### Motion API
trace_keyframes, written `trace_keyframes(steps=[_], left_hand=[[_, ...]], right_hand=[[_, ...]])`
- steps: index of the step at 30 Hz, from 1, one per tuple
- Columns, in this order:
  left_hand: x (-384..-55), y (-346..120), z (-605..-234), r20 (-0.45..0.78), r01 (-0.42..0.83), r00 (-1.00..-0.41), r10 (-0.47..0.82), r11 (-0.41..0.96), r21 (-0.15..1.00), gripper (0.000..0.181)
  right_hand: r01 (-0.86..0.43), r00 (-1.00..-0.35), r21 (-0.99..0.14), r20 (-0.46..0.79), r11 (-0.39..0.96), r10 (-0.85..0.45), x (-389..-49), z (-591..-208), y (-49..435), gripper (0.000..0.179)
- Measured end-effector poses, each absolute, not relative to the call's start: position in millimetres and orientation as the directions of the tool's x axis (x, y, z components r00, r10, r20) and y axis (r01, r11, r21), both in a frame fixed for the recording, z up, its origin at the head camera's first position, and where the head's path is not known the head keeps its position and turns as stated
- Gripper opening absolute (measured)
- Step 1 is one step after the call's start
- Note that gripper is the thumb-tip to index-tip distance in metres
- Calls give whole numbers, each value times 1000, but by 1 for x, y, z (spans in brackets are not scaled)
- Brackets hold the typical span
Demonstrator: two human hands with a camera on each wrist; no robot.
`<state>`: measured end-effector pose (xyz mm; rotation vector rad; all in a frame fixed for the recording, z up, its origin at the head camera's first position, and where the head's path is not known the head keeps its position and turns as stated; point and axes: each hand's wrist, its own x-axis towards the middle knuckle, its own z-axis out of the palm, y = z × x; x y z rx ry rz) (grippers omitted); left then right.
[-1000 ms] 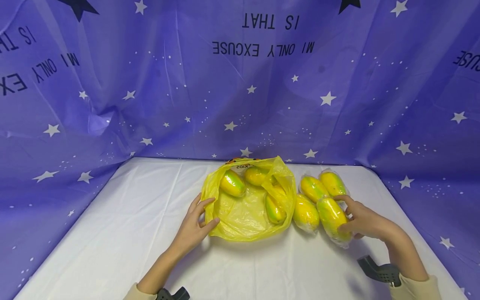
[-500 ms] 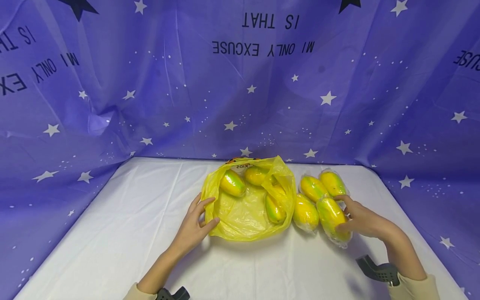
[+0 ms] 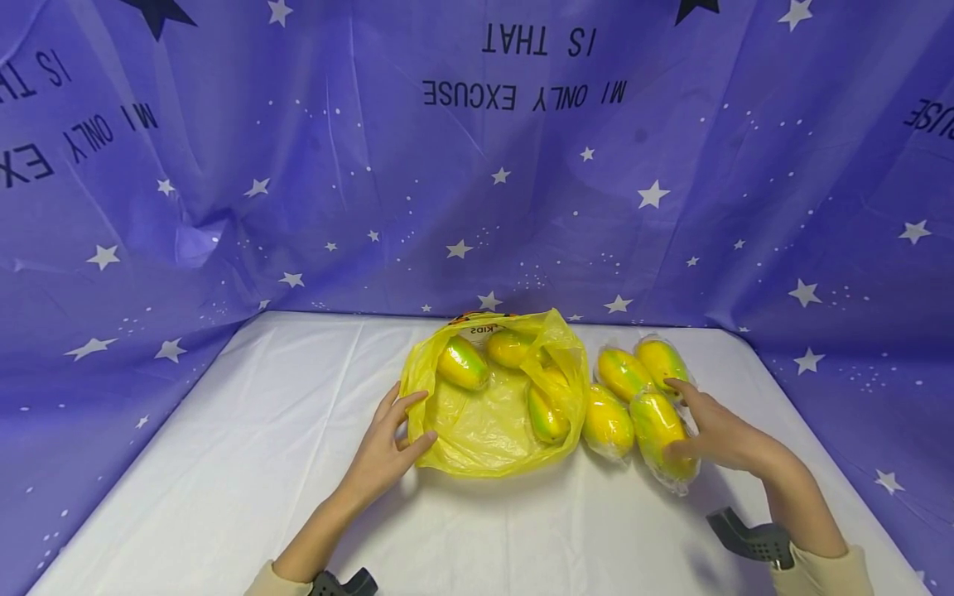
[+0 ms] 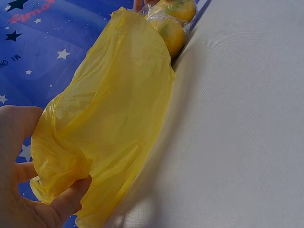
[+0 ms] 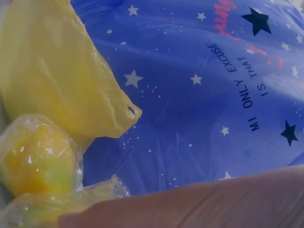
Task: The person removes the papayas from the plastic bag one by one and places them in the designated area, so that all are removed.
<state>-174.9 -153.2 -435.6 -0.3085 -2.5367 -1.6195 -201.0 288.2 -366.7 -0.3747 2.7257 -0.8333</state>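
Observation:
A yellow plastic bag (image 3: 484,422) lies with its mouth spread toward me, holding several mangoes, among them one mango (image 3: 462,364) at its left. My left hand (image 3: 383,451) pinches the bag's left rim; in the left wrist view, thumb and fingers have the crumpled film of the bag (image 4: 114,95) between them. To the right of the bag sit several clear-wrapped mangoes. My right hand (image 3: 723,434) is at the right side of the nearest mango (image 3: 654,422), thumb over it and forefinger spread toward the mango behind (image 3: 661,362). Its other fingers are mostly hidden.
Two more wrapped mangoes, a front one (image 3: 609,422) and a back one (image 3: 623,374), lie between the bag and my right hand. White cloth (image 3: 522,538) covers the table. A blue star-printed curtain (image 3: 477,190) hangs behind and at both sides.
My right forefinger and thumb have shifted slightly, the forefinger farther back and the gap between them a little wider. The left hand, bag and mangoes stay in place.

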Motion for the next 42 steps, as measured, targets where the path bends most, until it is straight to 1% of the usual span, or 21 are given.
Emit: trace_keyframes(steps=[4,11,14,16,18,21,26,29,35,39,42], left_hand=[[-181,-156,-445,196,221,-975,102,407,886,57],[-181,-158,-447,198,223,-975,105,398,890,58],[-180,-159,-446,204,229,-973,106,390,892,59],[-179,-159,-445,208,234,-972,109,383,894,58],[-179,-159,-444,214,240,-971,110,380,894,58],[-180,-158,-442,216,242,-970,112,373,896,58],[-180,-158,-442,209,235,-972,110,371,898,58],[-181,-158,-442,207,232,-972,107,379,896,58],[-182,-158,-442,195,219,-976,100,402,889,58],[-180,-158,-442,198,223,-975,102,400,889,58],[-178,-158,-441,204,228,-974,102,395,890,58]], right_hand=[[-179,-949,-565,-117,805,-293,-200,-365,287,94],[-207,-971,-550,14,809,-239,-201,-359,282,74],[-204,-977,-562,63,802,-204,-203,-357,276,65],[-206,-978,-590,102,781,-181,-204,-356,271,58],[-224,-975,-622,146,750,-170,-205,-357,264,52],[-288,-957,-659,226,695,-182,-208,-361,254,44],[-384,-921,-677,331,627,-207,-209,-364,237,34],[-411,-909,-693,359,592,-210,-210,-362,227,32],[-445,-896,-756,377,480,-236,-215,-360,207,39],[-464,-883,-778,365,424,-295,-221,-359,189,40],[-482,-870,-771,362,416,-336,-229,-356,174,41]])
